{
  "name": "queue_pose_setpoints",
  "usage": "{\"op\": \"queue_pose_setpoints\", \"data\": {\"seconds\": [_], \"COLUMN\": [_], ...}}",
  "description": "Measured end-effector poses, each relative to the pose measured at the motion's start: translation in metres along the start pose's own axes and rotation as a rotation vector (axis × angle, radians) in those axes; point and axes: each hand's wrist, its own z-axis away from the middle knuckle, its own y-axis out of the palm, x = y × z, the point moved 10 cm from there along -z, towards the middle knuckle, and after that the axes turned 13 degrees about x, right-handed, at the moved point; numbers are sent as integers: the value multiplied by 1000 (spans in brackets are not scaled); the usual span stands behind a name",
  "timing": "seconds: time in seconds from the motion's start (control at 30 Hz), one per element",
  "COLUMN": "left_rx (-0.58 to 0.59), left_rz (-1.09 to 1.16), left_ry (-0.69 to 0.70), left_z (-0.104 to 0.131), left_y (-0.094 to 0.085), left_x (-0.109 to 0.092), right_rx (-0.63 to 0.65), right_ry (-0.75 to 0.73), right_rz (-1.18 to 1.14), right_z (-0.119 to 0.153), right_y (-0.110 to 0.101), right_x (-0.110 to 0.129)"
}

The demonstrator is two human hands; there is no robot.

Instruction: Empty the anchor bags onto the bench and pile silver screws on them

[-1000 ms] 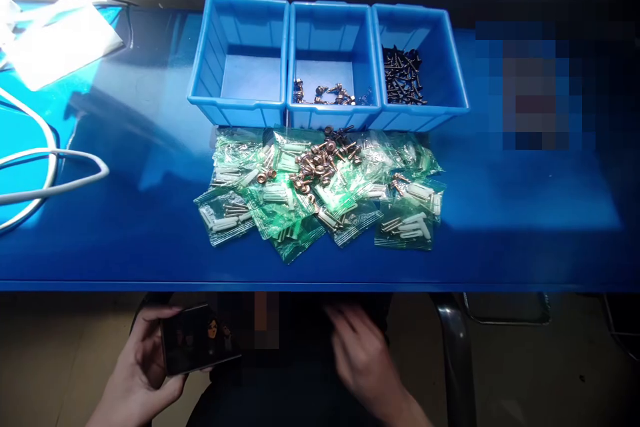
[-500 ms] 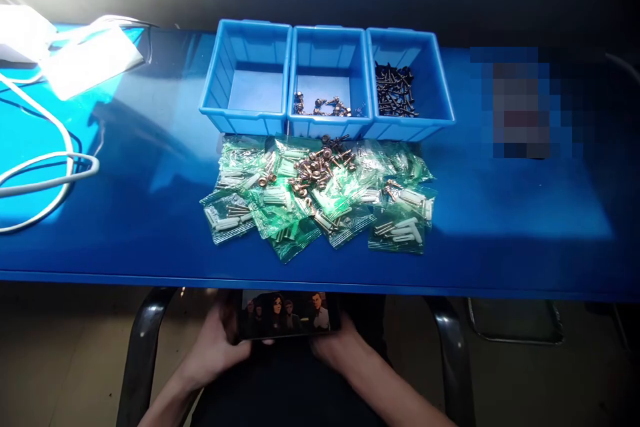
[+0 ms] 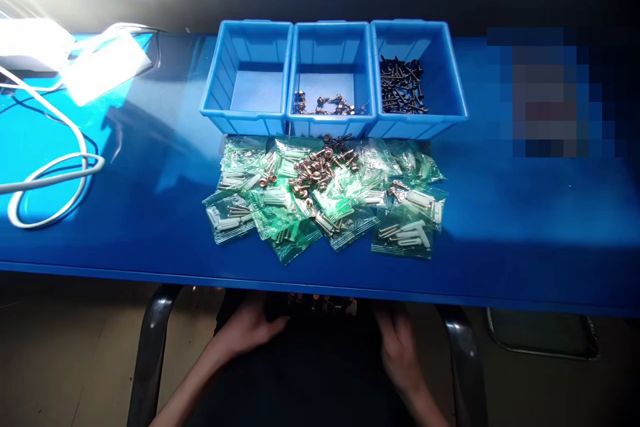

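In the head view a dark phone (image 3: pixel 323 304) lies low in my lap, partly under the table edge, its lit screen showing several small figures. My left hand (image 3: pixel 253 327) grips its left end, thumb along the near side. At the right end, my right hand (image 3: pixel 399 343) holds it too, the fingertips partly in shadow. On the table above, clear packets (image 3: pixel 403 233) of screws and white wall plugs are spread out. A heap of loose hex-head screws (image 3: pixel 320 167) rests on top of them.
Behind the packets stand three blue bins: a left bin (image 3: pixel 245 121), a middle bin (image 3: pixel 330 125) with a few screws, and a right bin (image 3: pixel 425 125) with black screws. A white cable (image 3: pixel 75 127) loops at left. Chair armrests (image 3: pixel 155 347) flank me.
The phone has shifted right and farther under the table edge, so less of its screen shows. Both hands have moved right with it, and the view has shifted slightly.
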Motion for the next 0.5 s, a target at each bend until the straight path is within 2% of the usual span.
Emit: {"op": "queue_pose_setpoints", "data": {"seconds": [0.1,0.3,0.5], "left_rx": [-39,-100,-168], "left_rz": [-62,-121,-170], "left_ry": [31,150,235], "left_z": [-2,-3,1], "left_y": [5,11,6], "left_x": [-1,-15,-23], "right_rx": [44,97,125], "right_ry": [-8,-3,-17], "right_rz": [-29,-28,-16], "right_z": [-3,-14,-17], "right_y": [14,2,4], "right_x": [4,9,17]}}
